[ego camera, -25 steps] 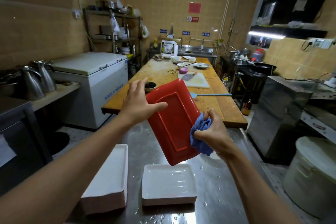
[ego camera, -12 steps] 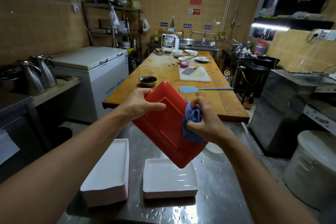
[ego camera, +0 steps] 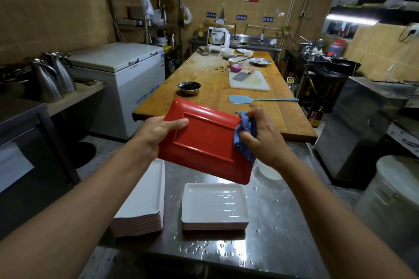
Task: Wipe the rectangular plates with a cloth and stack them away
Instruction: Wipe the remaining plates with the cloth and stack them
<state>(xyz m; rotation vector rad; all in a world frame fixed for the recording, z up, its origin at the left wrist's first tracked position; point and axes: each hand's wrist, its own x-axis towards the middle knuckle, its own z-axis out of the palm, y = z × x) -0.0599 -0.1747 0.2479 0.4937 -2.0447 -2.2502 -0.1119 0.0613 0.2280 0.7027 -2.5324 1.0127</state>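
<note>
Above the wet steel worktop (ego camera: 272,217) a red plate (ego camera: 205,140) is held tilted, underside up. Left hand (ego camera: 156,131) has its grip clamped on the plate's left edge, thumb on top. Right hand (ego camera: 260,136) grips a blue cloth (ego camera: 246,140) bunched against the plate's right edge. Below, on the worktop, sit two stacks of white plates, a tall stack (ego camera: 142,206) left and a short stack (ego camera: 214,208) beside it.

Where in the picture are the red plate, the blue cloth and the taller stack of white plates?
red plate (ego camera: 204,140): head view, middle of its raised underside.
blue cloth (ego camera: 246,128): head view, bunched fold at the plate's right edge.
taller stack of white plates (ego camera: 142,201): head view, top plate's face.
</note>
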